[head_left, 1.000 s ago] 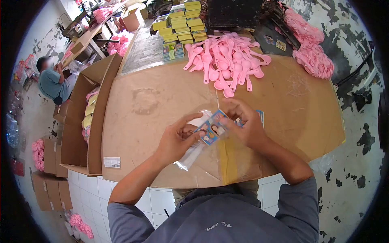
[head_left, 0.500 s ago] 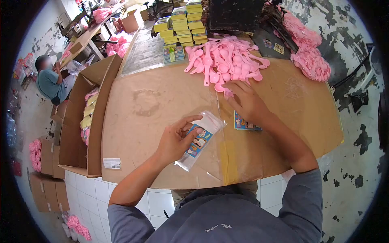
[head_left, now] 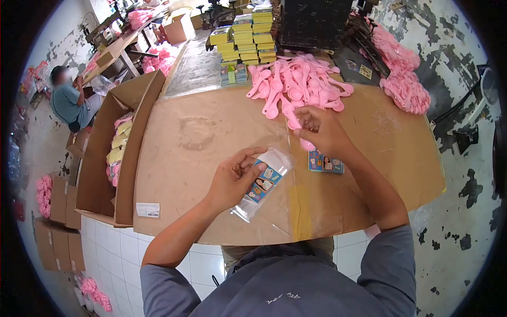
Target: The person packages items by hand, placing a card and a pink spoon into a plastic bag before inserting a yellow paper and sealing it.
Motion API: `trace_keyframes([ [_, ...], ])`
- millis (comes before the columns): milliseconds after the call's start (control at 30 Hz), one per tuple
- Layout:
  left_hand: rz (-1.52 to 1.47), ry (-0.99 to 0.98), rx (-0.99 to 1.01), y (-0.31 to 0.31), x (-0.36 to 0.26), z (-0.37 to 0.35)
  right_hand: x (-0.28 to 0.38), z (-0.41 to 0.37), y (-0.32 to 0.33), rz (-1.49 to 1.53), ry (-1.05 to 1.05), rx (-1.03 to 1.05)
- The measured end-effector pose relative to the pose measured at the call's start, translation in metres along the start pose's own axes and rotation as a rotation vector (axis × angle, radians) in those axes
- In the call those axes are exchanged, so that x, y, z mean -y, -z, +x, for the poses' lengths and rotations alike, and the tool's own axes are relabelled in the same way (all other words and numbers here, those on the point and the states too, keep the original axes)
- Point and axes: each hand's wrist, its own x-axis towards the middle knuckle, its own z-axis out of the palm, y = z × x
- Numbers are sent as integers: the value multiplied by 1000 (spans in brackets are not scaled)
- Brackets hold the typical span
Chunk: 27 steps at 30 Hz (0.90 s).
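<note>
My left hand (head_left: 231, 179) is closed on a clear plastic bag (head_left: 281, 160), with a small blue printed card (head_left: 264, 185) lying against it under my thumb. The bag slants over the cardboard-covered tabletop. Between the fingers of my right hand (head_left: 330, 132) is a pink measuring spoon (head_left: 292, 120), its length running down toward me. Just below that hand sits a small stack of blue printed cards (head_left: 326, 162), partly hidden by the wrist. A heap of pink spoons (head_left: 303, 82) lies beyond my right hand.
Stacked yellow-edged card bundles (head_left: 244, 42) stand at the back, left of a dark box (head_left: 309, 24). An open carton (head_left: 140, 111) with packed goods borders the table's left side. Pink bundles (head_left: 404, 90) lie at the back right. A person (head_left: 71, 100) sits far left.
My right hand has drawn a pink spoon out from the heap's near edge, slightly toward me. The left hand keeps its hold on the bag and card. The view has shifted slightly.
</note>
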Motion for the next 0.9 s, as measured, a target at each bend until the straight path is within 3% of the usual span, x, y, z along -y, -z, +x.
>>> trace_keyframes([
  [67, -35, -8, 15, -4, -5, -2, 12, -9, -14, 355, 41, 79],
  [167, -42, -27, 47, -5, 0, -1, 44, -20, -22, 451, -85, 8],
  [367, 3, -15, 49, -4, -3, -2, 59, -25, -24, 529, 29, -36],
  [667, -58, 34, 73, -2, 7, -1, 48, -33, -40, 564, 66, 36],
  [767, -73, 68, 65, 1, -1, -1, 43, -40, -55, 627, 81, -58],
  [867, -191, 25, 65, -1, 0, 0, 32, -43, -59, 488, 135, -36],
  [900, -208, 43, 93, 2, 2, 0, 31, -41, -52, 307, 218, -4],
])
